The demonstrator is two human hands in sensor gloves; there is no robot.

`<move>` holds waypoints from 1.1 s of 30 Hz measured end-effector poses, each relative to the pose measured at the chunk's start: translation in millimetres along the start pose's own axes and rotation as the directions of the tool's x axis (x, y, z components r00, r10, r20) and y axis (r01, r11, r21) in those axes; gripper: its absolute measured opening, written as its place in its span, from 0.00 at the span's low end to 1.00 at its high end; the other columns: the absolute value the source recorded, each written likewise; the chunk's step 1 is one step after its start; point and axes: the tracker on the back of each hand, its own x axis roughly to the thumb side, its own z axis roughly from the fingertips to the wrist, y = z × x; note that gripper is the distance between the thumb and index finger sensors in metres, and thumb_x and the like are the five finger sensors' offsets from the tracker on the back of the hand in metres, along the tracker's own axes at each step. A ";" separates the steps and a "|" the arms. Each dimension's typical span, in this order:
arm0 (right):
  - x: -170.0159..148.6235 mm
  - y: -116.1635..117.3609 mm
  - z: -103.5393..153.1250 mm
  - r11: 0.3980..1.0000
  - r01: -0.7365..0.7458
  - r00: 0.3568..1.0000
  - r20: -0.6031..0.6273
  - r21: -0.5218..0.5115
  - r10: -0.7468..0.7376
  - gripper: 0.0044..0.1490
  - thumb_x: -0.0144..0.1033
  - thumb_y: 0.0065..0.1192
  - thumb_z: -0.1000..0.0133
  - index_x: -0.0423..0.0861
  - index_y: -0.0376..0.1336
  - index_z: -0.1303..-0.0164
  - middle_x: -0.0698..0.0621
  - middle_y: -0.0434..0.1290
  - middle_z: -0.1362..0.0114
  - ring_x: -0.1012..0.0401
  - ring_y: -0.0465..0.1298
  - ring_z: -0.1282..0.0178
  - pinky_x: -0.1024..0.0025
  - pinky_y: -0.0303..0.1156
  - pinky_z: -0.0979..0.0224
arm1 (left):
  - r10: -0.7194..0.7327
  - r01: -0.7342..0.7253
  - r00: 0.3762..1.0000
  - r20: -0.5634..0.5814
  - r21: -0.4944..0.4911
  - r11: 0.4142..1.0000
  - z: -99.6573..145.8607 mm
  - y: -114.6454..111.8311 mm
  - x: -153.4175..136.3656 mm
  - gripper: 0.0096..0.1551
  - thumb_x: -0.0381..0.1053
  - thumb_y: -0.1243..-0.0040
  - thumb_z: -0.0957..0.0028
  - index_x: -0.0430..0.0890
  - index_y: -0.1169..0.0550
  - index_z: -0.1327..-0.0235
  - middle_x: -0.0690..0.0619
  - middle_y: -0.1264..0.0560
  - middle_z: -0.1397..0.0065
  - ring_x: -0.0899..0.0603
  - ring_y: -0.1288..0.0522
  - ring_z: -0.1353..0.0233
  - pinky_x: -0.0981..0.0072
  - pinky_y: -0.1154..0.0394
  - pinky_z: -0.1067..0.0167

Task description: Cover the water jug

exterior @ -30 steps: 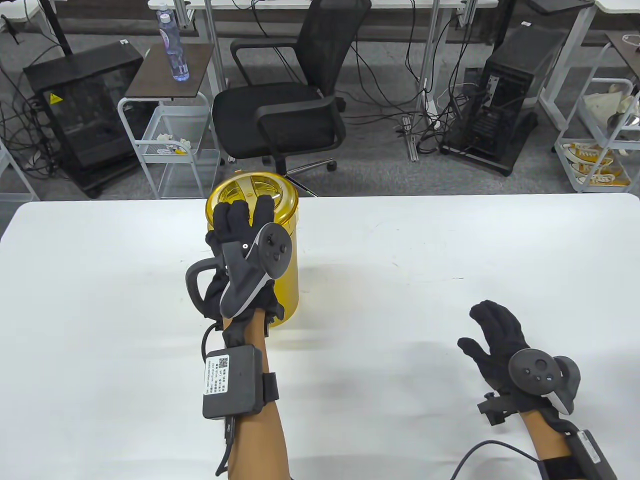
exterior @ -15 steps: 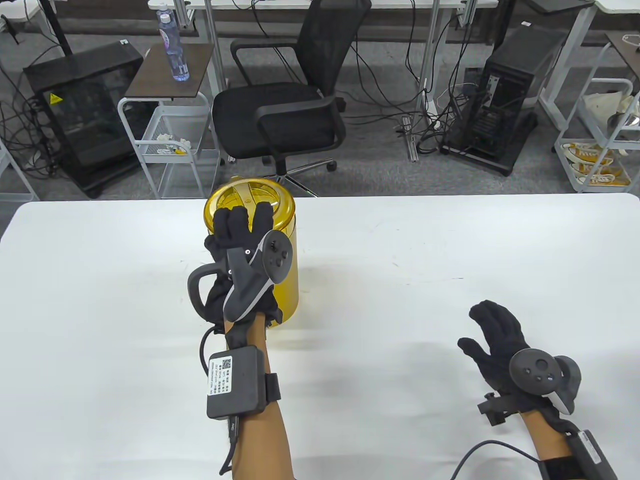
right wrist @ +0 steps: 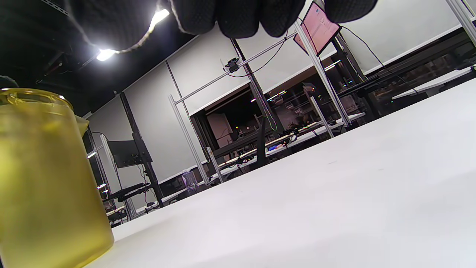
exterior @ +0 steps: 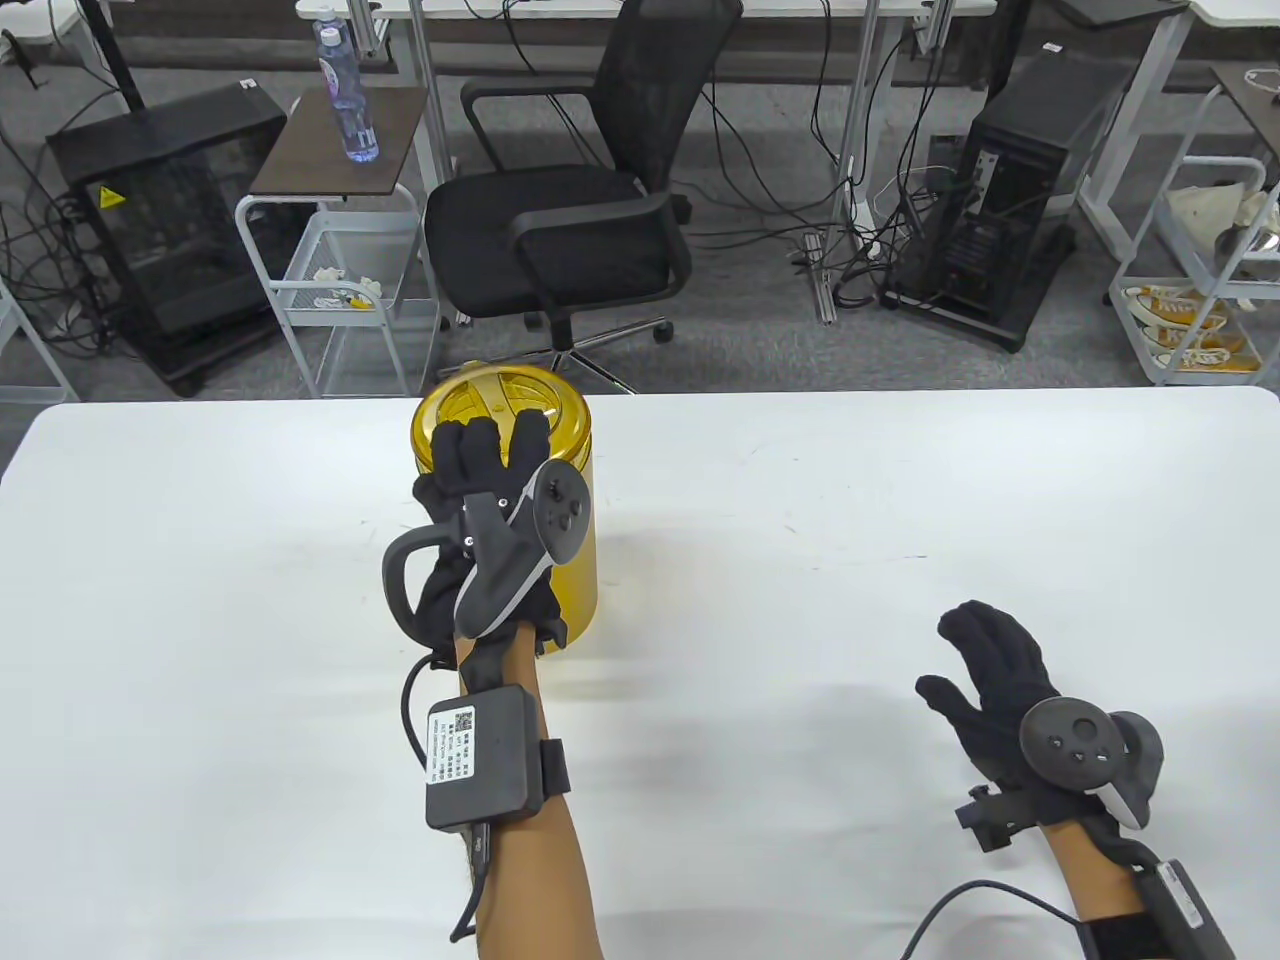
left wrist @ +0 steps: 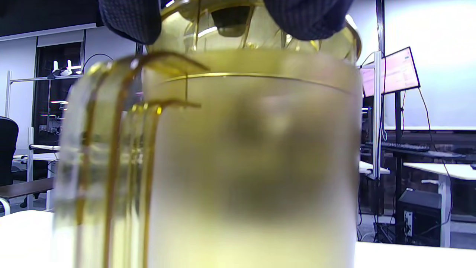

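White desk [exterior: 800, 560] filled the room's foreground; the yellow water jug [exterior: 560, 560] stood near its far edge, left of centre. Its lid [exterior: 505, 395] already sat on the mouth, so I judged the covering nearly finished, only seating and letting go remaining. The left hand [exterior: 480, 470] lay on the lid, fingers straight and close together, shifted slightly rightward since earlier. The right hand [exterior: 995, 690] rested well apart, fingers relaxed.

Beyond the white table [exterior: 800, 520]: black mesh office chair [exterior: 580, 190] at upper centre, water bottle [exterior: 345, 85] upright on a small brown-topped cart [exterior: 335, 140] at upper left, black computer tower [exterior: 1000, 200] among floor cables at upper right, yellow shoes [exterior: 1185, 325] on a white rack at far right.
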 end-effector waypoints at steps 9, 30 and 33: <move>0.1 -0.6 0.0 1.000 0.007 1.000 0.005 -0.001 -0.007 0.45 0.56 0.59 0.44 0.53 0.50 0.18 0.45 0.54 0.12 0.44 0.55 0.14 0.36 0.56 0.19 | -0.086 0.087 0.996 0.011 -0.089 0.992 0.2 -3.3 2.0 0.38 0.53 0.45 0.43 0.61 0.39 0.17 0.45 0.44 0.09 0.35 0.47 0.12 0.35 0.35 0.22; -0.3 -0.8 0.1 1.000 0.001 1.000 0.003 0.002 -0.001 0.45 0.56 0.59 0.44 0.53 0.50 0.18 0.46 0.54 0.12 0.44 0.55 0.14 0.36 0.56 0.19 | -0.122 0.085 0.958 0.259 0.150 0.985 40.2 16.2 50.8 0.35 0.54 0.45 0.41 0.57 0.36 0.17 0.48 0.41 0.10 0.36 0.49 0.11 0.28 0.46 0.20; -0.4 -1.0 -0.1 1.000 0.001 1.000 0.001 0.003 -0.001 0.45 0.56 0.59 0.44 0.53 0.50 0.18 0.46 0.54 0.12 0.44 0.56 0.14 0.36 0.56 0.19 | -0.145 0.087 0.937 0.318 0.190 0.978 49.9 10.5 60.3 0.35 0.54 0.44 0.41 0.56 0.35 0.18 0.49 0.39 0.11 0.37 0.48 0.11 0.30 0.46 0.20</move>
